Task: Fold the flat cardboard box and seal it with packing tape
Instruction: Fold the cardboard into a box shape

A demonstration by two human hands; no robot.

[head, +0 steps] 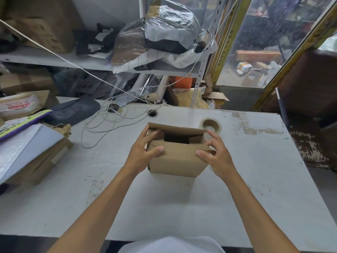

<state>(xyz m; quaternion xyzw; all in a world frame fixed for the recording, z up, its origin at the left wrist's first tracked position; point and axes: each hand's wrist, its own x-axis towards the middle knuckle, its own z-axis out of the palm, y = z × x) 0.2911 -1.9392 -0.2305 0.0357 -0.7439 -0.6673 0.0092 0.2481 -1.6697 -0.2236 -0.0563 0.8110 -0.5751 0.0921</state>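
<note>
A: Where is the cardboard box (176,157)?

B: It stands at the middle of the white table (237,179), flaps partly folded in, a dark gap showing on top.

A: And the hands?

B: Both forearms reach forward. The left hand (144,152) grips the box's left side, thumb pressed on the near flap, fingers curled over the top edge. The right hand (215,154) holds the right corner, thumb on the flap, fingers bent around it.

A: Anything nearby?

B: A tape roll (211,125) just behind the box, and a loose white cable (102,123) to the left.

Plain brown cardboard box (176,159) at centre, scuffed white table (237,179), pale grey cable (109,121) coiled upper left.
</note>
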